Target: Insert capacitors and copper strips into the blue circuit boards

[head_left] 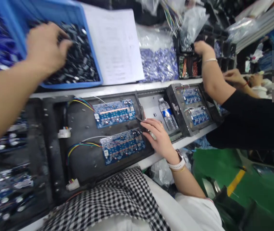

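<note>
My left hand [47, 48] is over a blue bin [95, 62] of small black cylindrical parts [79, 61] that look like capacitors. Its thumb and fingertips are drawn close together, but whatever they pinch is blurred. My right hand [157, 136] lies at the right end of a black tray, fingers bent together around a small dark piece I cannot make out. Just left of it are two blue circuit boards, the upper board [114, 113] with a copper-coloured strip and the lower board [124, 146]. Coloured wires with white connectors [64, 133] run from both boards.
Printed paper [115, 45] and a bag of purple parts [158, 64] sit behind the trays. A water bottle [168, 115] lies right of my tray. Another person's arm [214, 73] reaches across a second tray [184, 110]. Boards with tall capacitors [7, 192] are at left.
</note>
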`<state>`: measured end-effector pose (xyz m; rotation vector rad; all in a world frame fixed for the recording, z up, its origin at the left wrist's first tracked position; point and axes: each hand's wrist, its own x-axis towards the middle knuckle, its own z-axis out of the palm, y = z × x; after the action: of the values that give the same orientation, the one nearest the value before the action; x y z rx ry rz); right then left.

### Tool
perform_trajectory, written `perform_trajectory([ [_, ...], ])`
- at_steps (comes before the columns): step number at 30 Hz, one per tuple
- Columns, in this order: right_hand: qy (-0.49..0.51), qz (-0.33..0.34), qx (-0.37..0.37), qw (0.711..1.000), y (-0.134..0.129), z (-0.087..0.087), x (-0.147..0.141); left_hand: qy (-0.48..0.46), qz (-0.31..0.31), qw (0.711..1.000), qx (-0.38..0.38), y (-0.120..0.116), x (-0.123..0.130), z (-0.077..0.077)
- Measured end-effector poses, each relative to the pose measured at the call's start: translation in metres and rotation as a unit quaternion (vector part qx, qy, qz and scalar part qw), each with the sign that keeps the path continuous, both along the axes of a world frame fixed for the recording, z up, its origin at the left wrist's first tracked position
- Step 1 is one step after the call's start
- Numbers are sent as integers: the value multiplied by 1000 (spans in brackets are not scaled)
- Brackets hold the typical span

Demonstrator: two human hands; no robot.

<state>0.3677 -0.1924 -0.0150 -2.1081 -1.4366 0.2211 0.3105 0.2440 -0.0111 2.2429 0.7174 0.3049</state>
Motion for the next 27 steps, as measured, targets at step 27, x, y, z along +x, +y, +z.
perform_trajectory([
  [27, -101, 74, 55, 991, 73, 48, -1, -88, 168, 655, -731, -243, -137, 43],
])
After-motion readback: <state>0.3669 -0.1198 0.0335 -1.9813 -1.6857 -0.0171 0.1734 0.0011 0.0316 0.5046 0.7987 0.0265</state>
